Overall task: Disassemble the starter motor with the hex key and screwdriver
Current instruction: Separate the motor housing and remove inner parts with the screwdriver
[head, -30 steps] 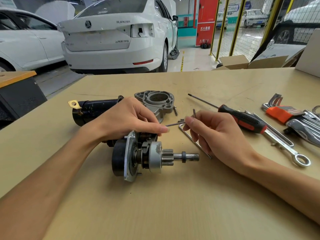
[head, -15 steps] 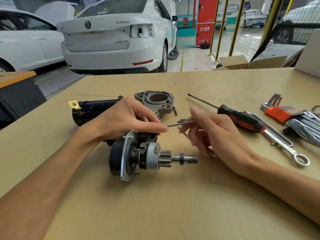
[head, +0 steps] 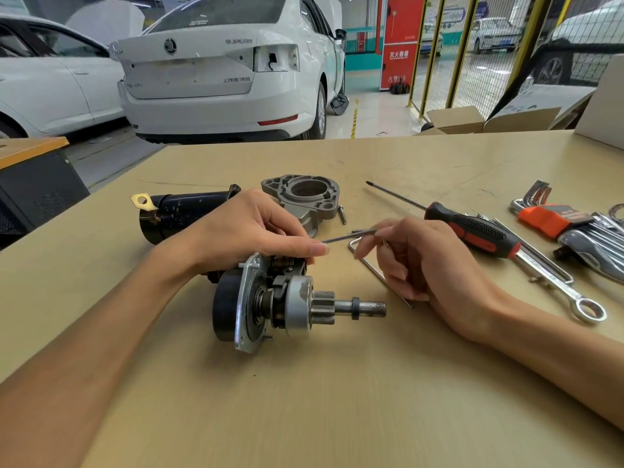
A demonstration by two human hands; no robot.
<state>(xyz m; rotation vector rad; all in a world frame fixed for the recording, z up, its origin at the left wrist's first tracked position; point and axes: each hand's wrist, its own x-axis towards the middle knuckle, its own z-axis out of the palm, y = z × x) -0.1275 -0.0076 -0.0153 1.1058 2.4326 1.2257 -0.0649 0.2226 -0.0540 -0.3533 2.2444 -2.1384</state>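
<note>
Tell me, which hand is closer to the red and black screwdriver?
The right hand. It sits just beside the screwdriver handle, not touching it. The left hand is farther away, resting on the starter motor.

A tan worktable (head: 439,163) fills the lower frame. At its right edge a combination wrench (head: 557,285) lies with its ring end toward the lower right. Beyond the table, a white sedan (head: 219,79) stands rear-on in the upper middle, its right tail light missing, with another white car (head: 50,86) at upper left. A red fire-equipment cabinet (head: 400,42) stands right of the sedan. Open cardboard boxes (head: 472,119) sit behind the table at upper right, before a yellow-framed mesh fence (head: 472,52).
</note>
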